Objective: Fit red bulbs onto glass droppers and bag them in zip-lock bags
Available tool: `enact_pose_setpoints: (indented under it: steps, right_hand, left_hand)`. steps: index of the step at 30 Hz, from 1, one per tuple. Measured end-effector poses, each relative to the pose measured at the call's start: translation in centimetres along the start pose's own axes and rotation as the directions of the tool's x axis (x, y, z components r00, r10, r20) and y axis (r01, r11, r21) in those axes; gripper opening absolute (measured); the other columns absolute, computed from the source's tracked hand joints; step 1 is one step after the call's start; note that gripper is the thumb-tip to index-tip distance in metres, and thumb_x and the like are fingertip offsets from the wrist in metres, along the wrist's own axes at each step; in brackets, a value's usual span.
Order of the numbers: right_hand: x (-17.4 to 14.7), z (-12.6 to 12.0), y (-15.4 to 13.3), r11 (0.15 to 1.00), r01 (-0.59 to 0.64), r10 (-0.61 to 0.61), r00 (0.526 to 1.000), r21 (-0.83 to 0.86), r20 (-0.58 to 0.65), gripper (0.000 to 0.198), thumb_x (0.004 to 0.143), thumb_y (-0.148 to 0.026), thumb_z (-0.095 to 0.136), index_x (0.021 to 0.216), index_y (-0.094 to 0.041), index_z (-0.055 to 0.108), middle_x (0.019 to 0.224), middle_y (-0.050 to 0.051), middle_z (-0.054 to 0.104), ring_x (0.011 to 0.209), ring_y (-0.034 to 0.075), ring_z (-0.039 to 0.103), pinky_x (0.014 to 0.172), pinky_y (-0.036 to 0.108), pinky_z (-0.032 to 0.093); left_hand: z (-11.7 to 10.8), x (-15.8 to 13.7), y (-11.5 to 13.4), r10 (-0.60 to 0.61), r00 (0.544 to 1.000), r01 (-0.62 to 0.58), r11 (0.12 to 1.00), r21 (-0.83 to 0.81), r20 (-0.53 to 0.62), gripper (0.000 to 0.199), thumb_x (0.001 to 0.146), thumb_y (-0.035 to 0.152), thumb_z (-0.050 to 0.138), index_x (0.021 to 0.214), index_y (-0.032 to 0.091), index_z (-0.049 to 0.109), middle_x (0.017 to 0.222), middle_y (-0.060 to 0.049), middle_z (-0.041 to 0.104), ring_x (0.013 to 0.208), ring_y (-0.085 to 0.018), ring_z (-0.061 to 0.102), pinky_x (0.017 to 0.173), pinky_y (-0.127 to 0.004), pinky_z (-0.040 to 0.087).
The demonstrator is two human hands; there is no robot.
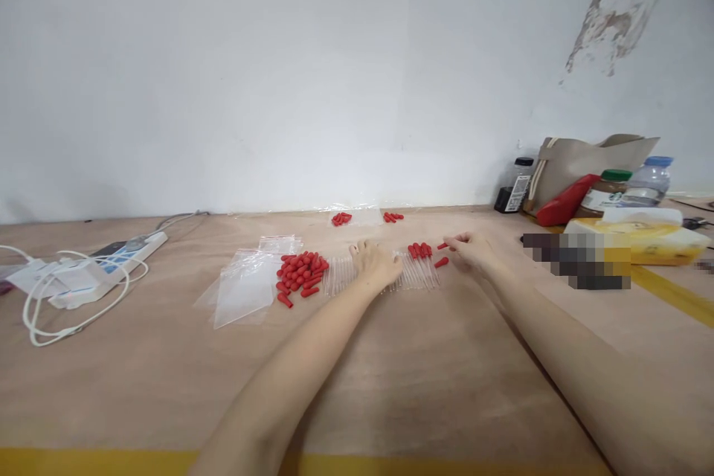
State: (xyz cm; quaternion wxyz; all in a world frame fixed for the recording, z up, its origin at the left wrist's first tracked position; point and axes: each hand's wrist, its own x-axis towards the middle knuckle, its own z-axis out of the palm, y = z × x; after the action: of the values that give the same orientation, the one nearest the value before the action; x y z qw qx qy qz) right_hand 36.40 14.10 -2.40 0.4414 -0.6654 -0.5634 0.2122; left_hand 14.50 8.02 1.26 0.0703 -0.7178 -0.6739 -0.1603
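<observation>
My left hand [375, 265] lies over a row of thin clear glass dropper tubes [416, 274], its fingers apart and partly curled. Whether a tube is under its fingertips is hidden. To the right of the row, my right hand [468, 248] pinches a small red rubber bulb [442, 246] between thumb and fingertips. Another loose red bulb [441, 262] lies just below it on the table. At the row's right end, several tubes carry red bulbs [420, 250] on their far ends. A heap of loose red bulbs [301, 270] sits left of the row.
Clear zip bags [245, 286] lie left of the heap. Two small groups of red bulbs [341, 219] are near the wall. A power strip [108, 268] with white cables is at far left. Bottles [514, 186], a grey bag [574, 163] and a yellow tissue pack [636, 238] stand right.
</observation>
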Motion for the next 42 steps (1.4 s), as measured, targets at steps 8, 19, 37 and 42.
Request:
enact_pose_setpoints:
  steps: [8,19,37,42]
  right_hand:
    - [-0.3,1.4,0.1,0.994,-0.091,0.097,0.989,0.053,-0.115,0.036,0.062,-0.05,0.054,0.073,-0.016,0.061,0.07,0.007,0.067,0.068,0.019,0.061,0.052,0.024,0.04]
    - [-1.0,1.0,-1.4,0.973,-0.038,0.08,0.981,0.227,-0.177,0.035,0.063,-0.044,0.057,0.082,-0.014,0.059,0.078,0.009,0.065,0.072,0.02,0.061,0.058,0.026,0.046]
    - [-13.8,3.8,-7.5,0.789,0.551,-0.612,0.748,0.273,0.258,0.018,0.078,-0.022,0.05,0.089,-0.019,0.063,0.083,0.006,0.062,0.074,0.015,0.058,0.068,0.032,0.047]
    - [-14.6,3.3,-7.0,0.75,0.616,-0.661,0.715,0.241,0.228,0.014,0.078,-0.019,0.051,0.085,-0.02,0.062,0.082,0.004,0.063,0.075,0.015,0.057,0.069,0.03,0.046]
  left_hand:
    - [0.6,1.5,1.6,-0.106,0.983,0.107,0.994,0.007,0.15,0.048,0.069,0.052,0.047,0.091,0.013,0.065,0.103,-0.018,0.06,0.102,-0.034,0.046,0.084,-0.043,0.026]
    - [-1.1,2.3,2.1,-0.034,0.979,0.043,0.998,-0.039,0.2,0.03,0.073,0.042,0.05,0.079,0.017,0.065,0.09,-0.014,0.066,0.089,-0.031,0.058,0.078,-0.042,0.034]
    - [-2.1,-8.9,-10.0,0.523,0.816,-0.57,0.797,-0.2,-0.245,0.02,0.086,0.009,0.036,0.096,0.02,0.05,0.087,-0.001,0.064,0.076,-0.016,0.055,0.083,-0.035,0.03]
    - [-1.4,-9.1,-9.7,0.496,0.818,-0.571,0.761,-0.308,-0.291,0.013,0.089,0.017,0.039,0.091,0.02,0.052,0.082,0.0,0.065,0.071,-0.014,0.057,0.081,-0.034,0.031]
